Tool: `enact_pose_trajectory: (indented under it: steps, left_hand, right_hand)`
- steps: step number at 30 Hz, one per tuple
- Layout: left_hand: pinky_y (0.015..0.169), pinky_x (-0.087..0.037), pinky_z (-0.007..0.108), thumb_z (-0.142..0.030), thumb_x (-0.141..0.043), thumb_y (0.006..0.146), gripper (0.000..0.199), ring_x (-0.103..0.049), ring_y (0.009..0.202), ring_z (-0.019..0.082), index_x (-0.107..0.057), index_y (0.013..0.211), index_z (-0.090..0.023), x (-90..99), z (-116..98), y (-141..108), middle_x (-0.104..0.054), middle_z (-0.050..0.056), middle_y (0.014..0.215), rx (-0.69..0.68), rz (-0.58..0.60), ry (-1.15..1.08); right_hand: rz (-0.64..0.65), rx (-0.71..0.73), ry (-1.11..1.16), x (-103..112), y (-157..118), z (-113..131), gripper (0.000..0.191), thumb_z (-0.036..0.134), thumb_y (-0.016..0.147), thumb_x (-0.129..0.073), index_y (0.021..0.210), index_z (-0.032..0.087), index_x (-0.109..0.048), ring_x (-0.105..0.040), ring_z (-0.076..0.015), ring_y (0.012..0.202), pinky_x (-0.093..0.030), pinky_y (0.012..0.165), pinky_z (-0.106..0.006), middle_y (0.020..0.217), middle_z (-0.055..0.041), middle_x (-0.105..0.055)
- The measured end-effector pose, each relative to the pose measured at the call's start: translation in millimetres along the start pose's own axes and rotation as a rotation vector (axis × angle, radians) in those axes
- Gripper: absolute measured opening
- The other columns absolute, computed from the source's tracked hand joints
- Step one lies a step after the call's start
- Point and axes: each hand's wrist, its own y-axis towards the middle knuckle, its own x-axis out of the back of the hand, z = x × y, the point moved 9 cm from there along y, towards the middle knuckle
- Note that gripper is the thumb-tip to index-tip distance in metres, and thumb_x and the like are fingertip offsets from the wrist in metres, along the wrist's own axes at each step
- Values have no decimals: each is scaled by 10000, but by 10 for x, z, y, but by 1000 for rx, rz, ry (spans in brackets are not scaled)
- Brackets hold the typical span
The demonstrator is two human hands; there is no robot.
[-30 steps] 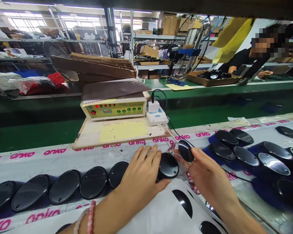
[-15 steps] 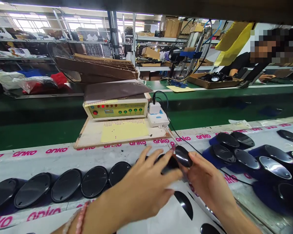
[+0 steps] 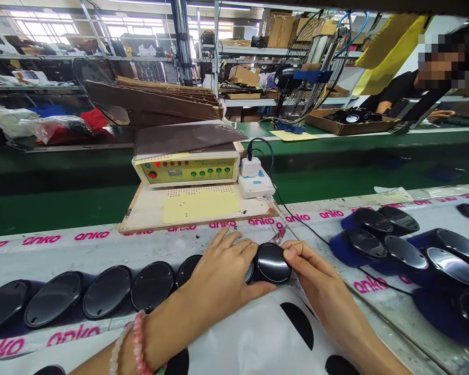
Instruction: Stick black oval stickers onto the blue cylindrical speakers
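A black, glossy round disc (image 3: 273,263) lies over the end of the row, between my two hands. My right hand (image 3: 320,281) pinches its right edge with thumb and fingertips. My left hand (image 3: 224,268), wearing pink and white bead bracelets, is curved over the neighbouring black cup (image 3: 250,274), thumb in front and fingers behind; most of that cup is hidden under the palm. To the left stands a row of several dark round cups with tilted black tops (image 3: 153,285). Below my hands is a white sheet (image 3: 242,333) with black round shapes.
More black-topped blue cups (image 3: 406,255) stand at the right. Behind the row sit a control box (image 3: 187,172) with lit buttons and a white power strip (image 3: 257,186), its black cable running right. A green conveyor (image 3: 336,166) crosses behind. A person (image 3: 391,99) sits at the far right.
My right hand has brought the small black disc down and left onto the row's end. My left hand has settled beside it, its fingers no longer spread in the air. The view shifted slightly.
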Motion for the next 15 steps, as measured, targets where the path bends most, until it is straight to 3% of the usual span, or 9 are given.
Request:
enact_pose_trajectory:
  steps: [7,15]
  left_hand:
    - [1026,-347,456,-508,-655,781,484,-531,1058,265,-586,1078,-131,-1,2,10,-645,68,1051,-2,0,7]
    - [1027,-346,437,-478,-686,765,476,-534,1051,261,-594,1080,-133,-10,10,-6,-648,65,1053,0,-12,-26]
  right_hand:
    - [-7,101,-161,28,14,41,286,455,822,-587,707,209,-497,-439,-149,797,-351,721,-269,825,14,-484]
    - [-105,253,-454,35,-31,185,265,428,873,-520,719,217,-477,-474,-146,768,-367,686,-276,833,7,-491]
